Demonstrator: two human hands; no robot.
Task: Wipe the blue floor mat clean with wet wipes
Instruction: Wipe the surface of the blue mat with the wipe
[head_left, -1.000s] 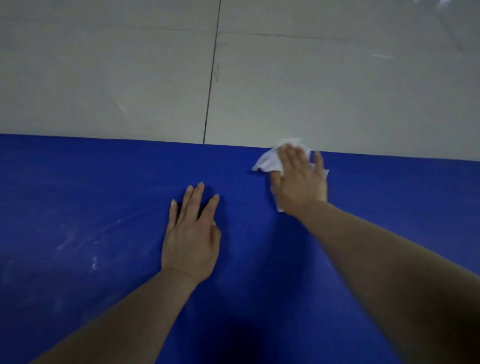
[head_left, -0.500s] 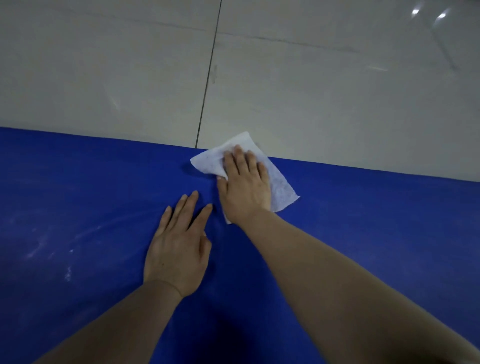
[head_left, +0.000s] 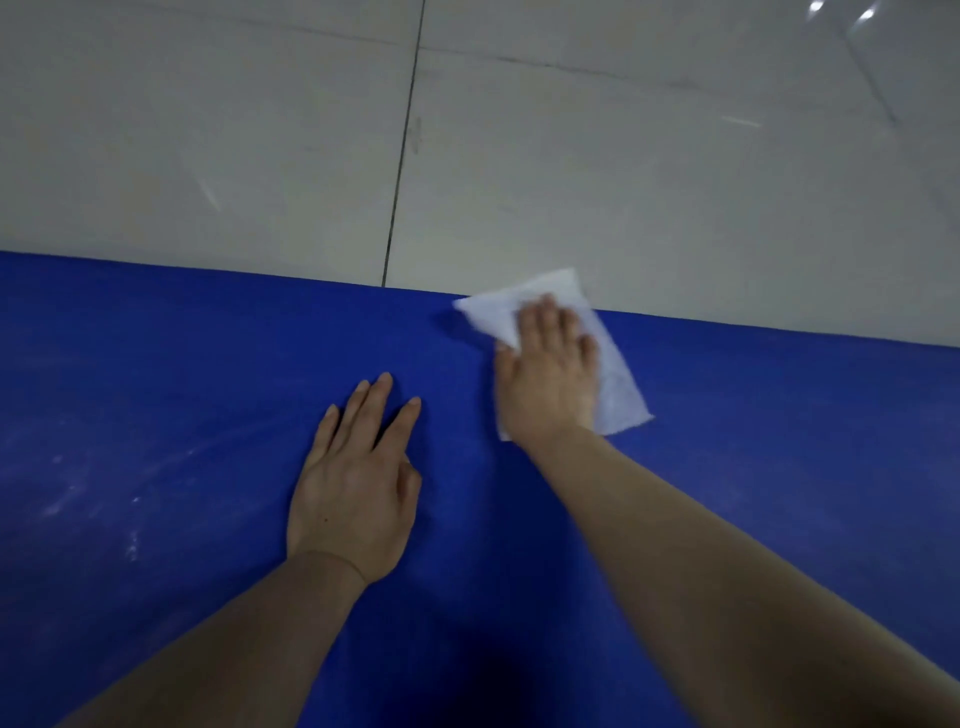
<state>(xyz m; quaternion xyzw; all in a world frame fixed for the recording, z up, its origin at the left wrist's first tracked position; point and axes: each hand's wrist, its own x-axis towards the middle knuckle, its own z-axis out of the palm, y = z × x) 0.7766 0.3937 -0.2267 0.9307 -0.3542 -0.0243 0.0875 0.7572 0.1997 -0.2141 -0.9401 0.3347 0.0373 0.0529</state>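
You're pressing your right hand (head_left: 548, 374) flat on a white wet wipe (head_left: 618, 379), fingers straight and spread over it, nothing curled around it, so that grip is lying open on the wipe. The wipe is lying spread at the far edge of the blue mat (head_left: 182, 395), right of centre, with its far corner sticking past the mat edge onto the pale tiled floor (head_left: 623, 182). It is showing out from under your hand on the far left and along the right side.

Your left hand (head_left: 353, 493) is resting palm down on the mat, nearer to you and left of the right hand, fingers straight and pointing away, holding nothing; its grip is open too. The two hands are sitting near each other but apart.

The mat is filling the near half of the view. Whitish smears (head_left: 93, 493) are showing on it at the left, well away from the wipe. A dark tile joint (head_left: 402, 150) is running away from the mat's far edge.
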